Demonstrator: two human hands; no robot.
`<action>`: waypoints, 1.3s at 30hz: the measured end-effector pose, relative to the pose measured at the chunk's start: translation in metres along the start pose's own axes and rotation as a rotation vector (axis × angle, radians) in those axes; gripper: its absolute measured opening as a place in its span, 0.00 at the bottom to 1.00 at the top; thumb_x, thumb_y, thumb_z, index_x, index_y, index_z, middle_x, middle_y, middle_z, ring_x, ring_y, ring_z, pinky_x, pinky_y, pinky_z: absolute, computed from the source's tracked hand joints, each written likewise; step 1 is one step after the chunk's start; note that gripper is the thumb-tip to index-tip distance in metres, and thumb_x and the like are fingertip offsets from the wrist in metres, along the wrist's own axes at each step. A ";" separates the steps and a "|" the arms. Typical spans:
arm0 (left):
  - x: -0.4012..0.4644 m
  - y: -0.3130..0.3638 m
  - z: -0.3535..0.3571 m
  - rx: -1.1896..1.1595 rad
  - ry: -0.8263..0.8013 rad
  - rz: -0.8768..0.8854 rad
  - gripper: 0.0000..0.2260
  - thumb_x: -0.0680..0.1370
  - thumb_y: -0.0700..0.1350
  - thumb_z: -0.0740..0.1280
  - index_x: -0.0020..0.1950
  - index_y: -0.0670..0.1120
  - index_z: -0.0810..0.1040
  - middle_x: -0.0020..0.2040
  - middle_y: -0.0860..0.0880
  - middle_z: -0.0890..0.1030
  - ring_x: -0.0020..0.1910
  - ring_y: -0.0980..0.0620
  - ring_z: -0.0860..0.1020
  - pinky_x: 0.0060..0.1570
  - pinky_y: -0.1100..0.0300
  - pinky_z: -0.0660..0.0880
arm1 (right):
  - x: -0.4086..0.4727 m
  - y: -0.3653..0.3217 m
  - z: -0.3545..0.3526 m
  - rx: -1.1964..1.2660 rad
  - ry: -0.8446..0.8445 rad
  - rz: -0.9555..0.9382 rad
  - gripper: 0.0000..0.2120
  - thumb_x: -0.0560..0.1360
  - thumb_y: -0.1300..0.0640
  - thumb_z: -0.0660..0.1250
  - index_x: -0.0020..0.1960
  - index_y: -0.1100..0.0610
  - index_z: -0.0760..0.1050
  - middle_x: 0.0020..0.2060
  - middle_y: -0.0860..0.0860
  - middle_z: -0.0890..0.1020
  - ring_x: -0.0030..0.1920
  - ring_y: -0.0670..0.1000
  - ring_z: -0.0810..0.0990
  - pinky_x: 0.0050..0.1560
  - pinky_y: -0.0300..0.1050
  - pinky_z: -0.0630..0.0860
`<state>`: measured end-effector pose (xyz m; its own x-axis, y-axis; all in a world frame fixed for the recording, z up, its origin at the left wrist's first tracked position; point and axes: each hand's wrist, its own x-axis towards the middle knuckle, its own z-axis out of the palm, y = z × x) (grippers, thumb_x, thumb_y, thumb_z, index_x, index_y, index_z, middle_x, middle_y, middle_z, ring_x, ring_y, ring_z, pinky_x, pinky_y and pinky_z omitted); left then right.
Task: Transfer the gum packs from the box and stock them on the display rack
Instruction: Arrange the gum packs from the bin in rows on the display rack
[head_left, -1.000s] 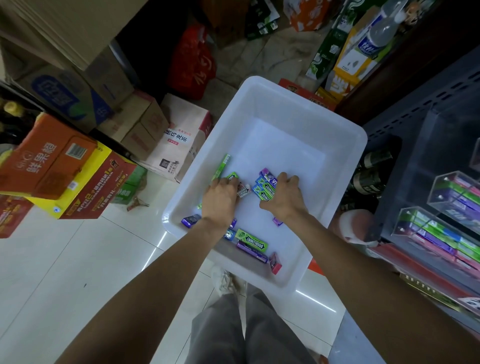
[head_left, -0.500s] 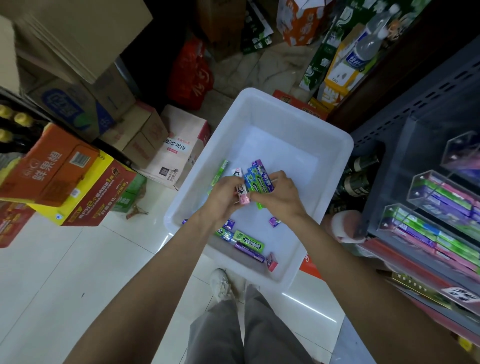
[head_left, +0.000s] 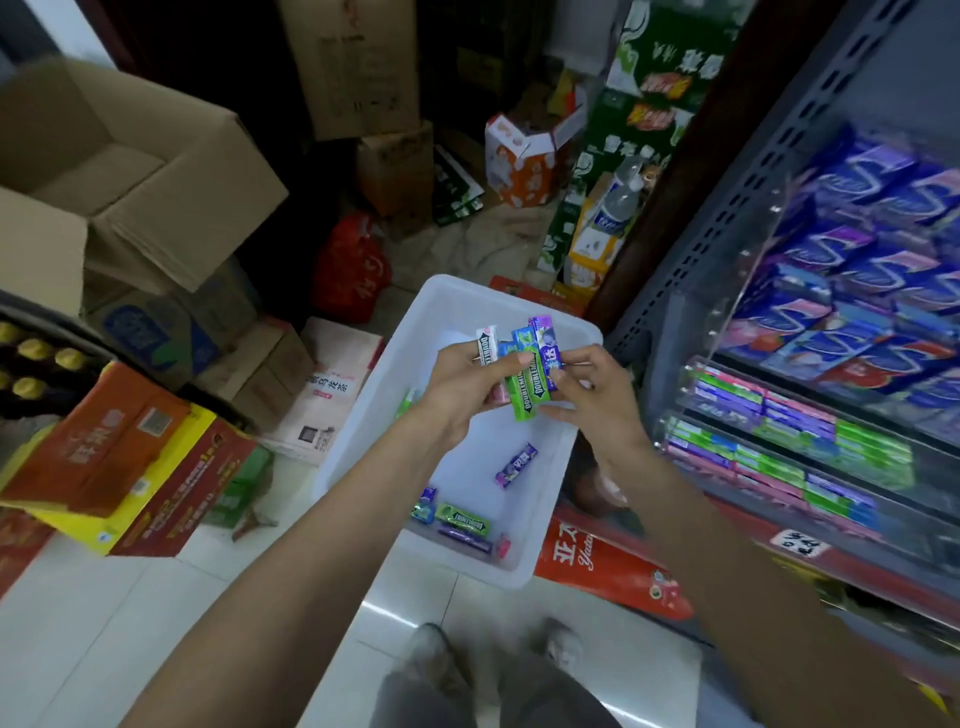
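Above the white plastic box (head_left: 540, 566), both hands hold a fanned bunch of gum packs (head_left: 527, 384): green, white, blue and purple. My left hand (head_left: 462, 384) grips the bunch from the left. My right hand (head_left: 587, 395) pinches it from the right. Loose packs remain in the box: a purple one (head_left: 515, 464) mid-floor and several (head_left: 457, 517) by the near wall. The clear display rack (head_left: 789, 452) on the right carries rows of green, pink and purple packs.
Stacked cardboard cartons (head_left: 130, 171) and orange and yellow drink cases (head_left: 109, 457) crowd the left. A red bag (head_left: 353, 270) and more boxes lie behind the white box. A grey shelf upright (head_left: 727, 208) stands at right. White floor tiles and my shoes (head_left: 431, 654) are below.
Both hands gathered packs off the box floor and lifted them as one bunch above the box. The view has swung up and right, showing more of the rack.
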<state>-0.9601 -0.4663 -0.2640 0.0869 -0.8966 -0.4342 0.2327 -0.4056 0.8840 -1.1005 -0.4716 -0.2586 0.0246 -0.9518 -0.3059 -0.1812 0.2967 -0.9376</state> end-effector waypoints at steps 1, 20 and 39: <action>-0.003 0.004 0.011 0.019 -0.011 0.015 0.02 0.73 0.39 0.71 0.43 0.44 0.80 0.33 0.50 0.83 0.31 0.55 0.80 0.41 0.59 0.80 | -0.004 -0.005 -0.013 0.025 0.021 -0.012 0.05 0.77 0.65 0.64 0.45 0.58 0.69 0.48 0.62 0.78 0.40 0.54 0.81 0.38 0.44 0.82; -0.068 0.037 0.409 0.327 -0.260 0.443 0.09 0.72 0.36 0.72 0.34 0.39 0.74 0.25 0.55 0.74 0.27 0.60 0.71 0.31 0.67 0.68 | -0.065 -0.039 -0.423 0.078 0.259 -0.295 0.11 0.72 0.69 0.68 0.42 0.55 0.70 0.35 0.52 0.78 0.35 0.47 0.77 0.42 0.40 0.74; -0.032 0.072 0.518 0.494 -0.026 0.457 0.15 0.72 0.45 0.74 0.45 0.34 0.76 0.44 0.34 0.81 0.41 0.39 0.80 0.46 0.44 0.77 | 0.044 -0.049 -0.559 -0.325 0.420 -0.375 0.05 0.72 0.61 0.72 0.44 0.57 0.76 0.41 0.49 0.80 0.43 0.48 0.78 0.47 0.41 0.73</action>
<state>-1.4475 -0.5590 -0.0965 0.0466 -0.9989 0.0015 -0.2927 -0.0123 0.9561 -1.6399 -0.5720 -0.1335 -0.2302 -0.9554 0.1851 -0.5250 -0.0383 -0.8502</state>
